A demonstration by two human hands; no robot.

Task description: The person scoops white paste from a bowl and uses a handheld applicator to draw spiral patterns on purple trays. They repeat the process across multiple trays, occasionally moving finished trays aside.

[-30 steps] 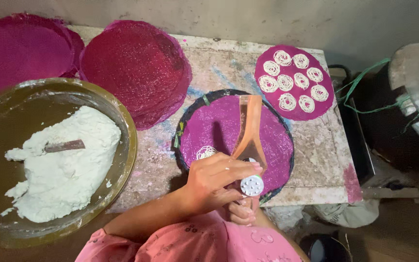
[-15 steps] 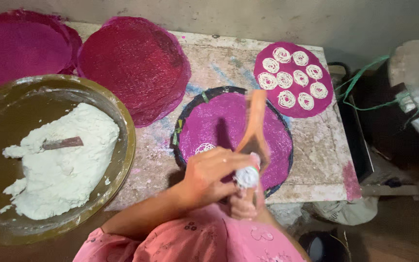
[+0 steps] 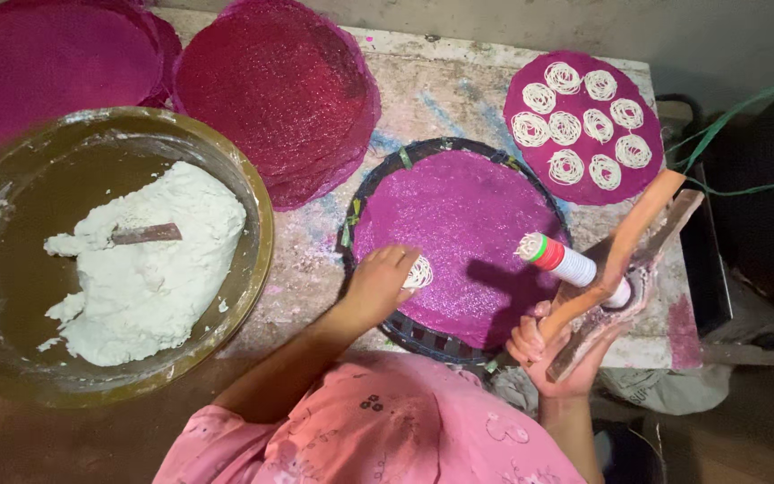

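The surface [image 3: 315,260] was a worn, paint-stained slab. At its left edge sat a wide brass-coloured bowl [image 3: 253,224] holding a mound of white dough [image 3: 150,269] with a small dark tool [image 3: 145,234] stuck in it. Stacks of pink mesh mats [image 3: 270,94] lay along the far edge. A round dark woven tray [image 3: 360,206] near the front edge carried a pink mat [image 3: 468,224]. Toward the far right corner another pink mat [image 3: 624,184] bore eight white noodle coils [image 3: 575,121].

The right hand [image 3: 553,354], off the front right corner, was closed around the wooden press [image 3: 624,260]; its white cylinder [image 3: 562,257] pointed left over the tray.

The left hand [image 3: 378,282] rested at the tray's left side, fingers loosely curled, touching a single noodle coil [image 3: 418,272] on the mat without clasping it.
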